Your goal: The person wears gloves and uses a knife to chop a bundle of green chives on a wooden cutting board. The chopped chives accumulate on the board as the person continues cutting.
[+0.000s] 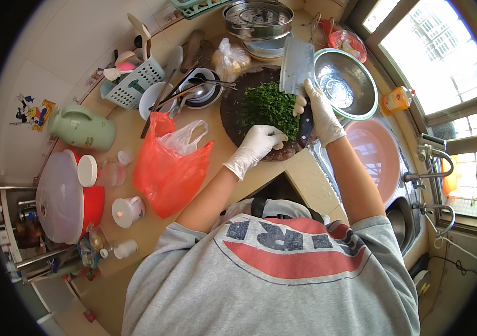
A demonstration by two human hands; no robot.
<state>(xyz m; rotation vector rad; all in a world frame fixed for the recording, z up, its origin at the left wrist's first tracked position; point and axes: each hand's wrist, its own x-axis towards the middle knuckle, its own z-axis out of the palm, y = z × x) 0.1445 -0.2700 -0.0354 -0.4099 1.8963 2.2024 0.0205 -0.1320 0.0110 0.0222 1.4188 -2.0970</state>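
Note:
Chopped green herbs (pixel 270 105) lie heaped on a round dark chopping board (pixel 232 111). My right hand (pixel 320 111), in a white glove, holds a broad cleaver (pixel 297 65) with a black riveted handle. The blade points away from me, over the board's far right side, with green bits on it. My left hand (pixel 259 147), also gloved, rests at the near edge of the herbs with its fingers curled together; whether it pinches any herbs cannot be told. A steel bowl with a green rim (pixel 345 84) stands right of the cleaver.
Left of the board are a red plastic bag (pixel 171 176), bowls with chopsticks (pixel 154 101), a utensil basket (pixel 133 84) and a green thermos jug (pixel 83 128). A steel steamer (pixel 258 19) and a tied plastic bag (pixel 231 61) stand behind. At right are a pink basin (pixel 375 155) and faucets (pixel 440 161).

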